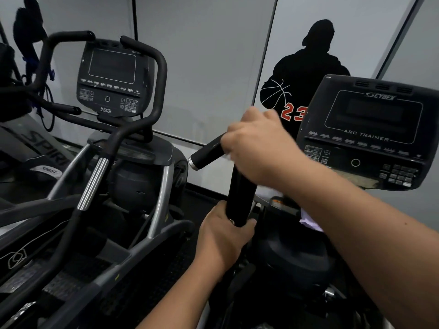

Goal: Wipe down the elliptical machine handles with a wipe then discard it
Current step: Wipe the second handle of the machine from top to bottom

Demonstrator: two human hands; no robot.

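A black padded handle [240,193] of the elliptical machine rises in the middle of the view and bends left into a short stub [206,154] with a silver end cap. My left hand [223,236] grips the handle low down. My right hand [256,141] is curled round the bend at the top, blurred by motion. A white wipe [308,218] hangs below my right forearm; a pale scrap shows at my right palm. How the hand holds the wipe is hidden.
The machine's console [370,134] marked ARC TRAINER stands at right. A second machine with console [111,77] and curved handles [152,91] stands at left. Grey wall panels with a black basketball-player silhouette [306,72] lie behind.
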